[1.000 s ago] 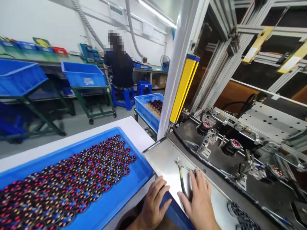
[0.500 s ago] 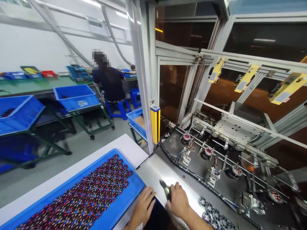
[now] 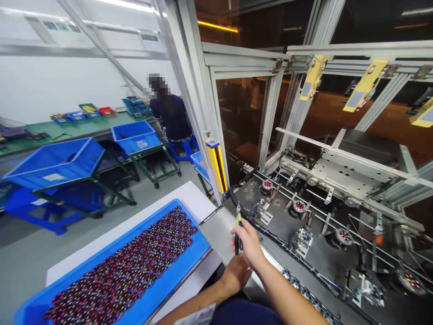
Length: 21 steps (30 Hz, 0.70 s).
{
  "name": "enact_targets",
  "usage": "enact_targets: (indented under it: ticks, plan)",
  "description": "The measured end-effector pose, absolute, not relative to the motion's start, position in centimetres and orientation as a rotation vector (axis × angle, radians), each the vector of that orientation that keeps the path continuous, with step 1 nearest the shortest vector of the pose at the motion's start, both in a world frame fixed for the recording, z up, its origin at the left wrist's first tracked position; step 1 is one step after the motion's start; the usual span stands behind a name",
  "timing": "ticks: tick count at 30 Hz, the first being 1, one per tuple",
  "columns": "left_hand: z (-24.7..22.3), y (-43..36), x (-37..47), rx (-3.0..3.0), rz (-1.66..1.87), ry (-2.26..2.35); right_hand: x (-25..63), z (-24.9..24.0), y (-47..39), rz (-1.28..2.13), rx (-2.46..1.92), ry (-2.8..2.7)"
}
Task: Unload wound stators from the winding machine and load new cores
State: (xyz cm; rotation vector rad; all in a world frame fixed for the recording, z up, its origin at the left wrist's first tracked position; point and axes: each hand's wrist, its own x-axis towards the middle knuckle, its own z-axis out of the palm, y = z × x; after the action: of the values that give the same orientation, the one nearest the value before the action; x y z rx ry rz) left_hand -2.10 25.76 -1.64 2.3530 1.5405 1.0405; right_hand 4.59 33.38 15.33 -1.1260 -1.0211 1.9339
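My right hand is closed around a pair of pliers with black and yellow-green handles, its jaws pointing up and away. Just below, my left hand is curled in close to my right wrist; its fingertips are partly hidden, and I cannot see what they hold, if anything. Both hands are over a bare metal ledge along the machine's front. Several round metal parts lie in rows on this ledge, partly behind my right forearm. To the left, a blue tray holds many round wound parts with red and blue spots.
The tray rests on a white table. A metal frame post with a yellow sensor bar rises beyond the ledge. Machine fixtures holding round parts stand to the right. A co-worker sits far off near blue bins.
The pliers have been lifted and turned upright in my right hand. My left hand has moved right, from the tray's edge to beside my right wrist, and its fingers have curled. The view has shifted.
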Motion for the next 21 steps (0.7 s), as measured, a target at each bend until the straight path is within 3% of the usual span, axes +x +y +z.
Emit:
enact_targets:
  ticks: [12,21]
  plan:
    - [-7.2,26.1,-2.2,2.228,0.428,1.530,-2.8,15.1,48.1,1.687,-1.145,-0.210]
    - [-6.7,25.9,-2.7,2.156,0.155,1.483,-2.7,12.8,50.1,1.595,-1.197,-0.004]
